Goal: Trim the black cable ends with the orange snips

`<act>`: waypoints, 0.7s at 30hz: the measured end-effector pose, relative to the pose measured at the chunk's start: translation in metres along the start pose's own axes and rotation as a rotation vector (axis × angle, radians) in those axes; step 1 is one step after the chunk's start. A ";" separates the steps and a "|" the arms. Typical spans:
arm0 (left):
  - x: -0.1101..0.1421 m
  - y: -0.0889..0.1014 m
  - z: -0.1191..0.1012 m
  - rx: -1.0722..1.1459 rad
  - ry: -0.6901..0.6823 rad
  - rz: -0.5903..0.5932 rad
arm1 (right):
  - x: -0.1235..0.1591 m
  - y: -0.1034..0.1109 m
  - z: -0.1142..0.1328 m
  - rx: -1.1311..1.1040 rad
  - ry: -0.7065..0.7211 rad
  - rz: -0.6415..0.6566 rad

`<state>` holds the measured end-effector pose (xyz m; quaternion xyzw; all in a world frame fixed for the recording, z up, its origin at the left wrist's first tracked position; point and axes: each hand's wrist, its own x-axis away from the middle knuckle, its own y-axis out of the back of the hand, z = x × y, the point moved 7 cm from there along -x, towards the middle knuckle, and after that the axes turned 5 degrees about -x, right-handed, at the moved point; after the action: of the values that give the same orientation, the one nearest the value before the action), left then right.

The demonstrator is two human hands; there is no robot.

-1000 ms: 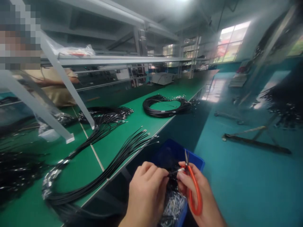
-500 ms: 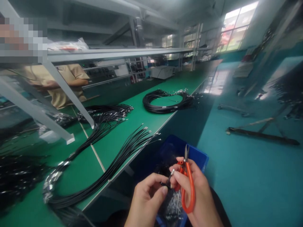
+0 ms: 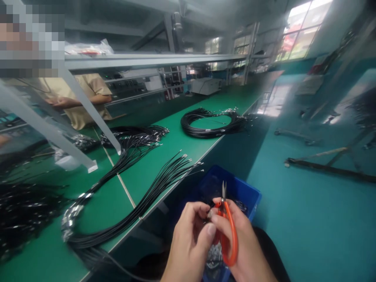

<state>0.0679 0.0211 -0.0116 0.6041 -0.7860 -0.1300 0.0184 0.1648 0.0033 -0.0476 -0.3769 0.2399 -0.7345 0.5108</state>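
Note:
My right hand point(image 3: 248, 241) is closed around a pair of scissors with orange-red handles point(image 3: 233, 239), its short metal blades point(image 3: 224, 191) pointing up and away from me. Close against it, my left hand point(image 3: 189, 239) is curled with thumb and fingers pinching a small black piece with a silvery end point(image 3: 209, 214). Most of that piece is hidden by the fingers, and the right thumb and fingertips meet it. Below both hands stands a blue bin point(image 3: 255, 201) holding clear and dark bits.
On the green table point(image 3: 172, 147) to my left lie a bundle of black cables with metal ends point(image 3: 138, 207), a coiled bundle point(image 3: 194, 133) and more cables point(image 3: 23, 223). White shelf posts point(image 3: 91, 113) rise from it. Across the table a person in a beige shirt point(image 3: 88, 90) stands.
My two hands have drawn closer together, and the black piece is now more covered by the fingers. The scissors' blades have shifted slightly left. The view has moved a little.

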 end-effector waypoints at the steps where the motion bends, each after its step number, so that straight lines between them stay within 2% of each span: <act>1: -0.001 0.002 -0.003 -0.037 -0.003 -0.025 | 0.000 -0.001 -0.001 0.023 0.010 0.001; 4: -0.004 0.006 -0.005 -0.018 0.055 -0.058 | 0.001 -0.002 -0.002 0.082 0.033 0.009; 9: -0.005 0.003 0.002 0.290 0.146 0.092 | 0.003 -0.004 -0.003 0.064 0.016 0.079; 13: -0.002 0.005 0.012 0.420 0.223 0.047 | 0.006 -0.006 -0.003 0.042 -0.005 0.085; 18: -0.004 0.002 0.011 0.447 0.137 0.085 | 0.007 -0.007 -0.003 0.038 -0.023 0.078; 21: -0.004 0.015 0.012 0.252 0.103 -0.005 | 0.005 -0.006 -0.003 0.013 -0.023 0.090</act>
<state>0.0526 0.0304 -0.0196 0.6096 -0.7925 0.0008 -0.0179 0.1576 0.0004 -0.0433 -0.3708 0.2462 -0.7080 0.5483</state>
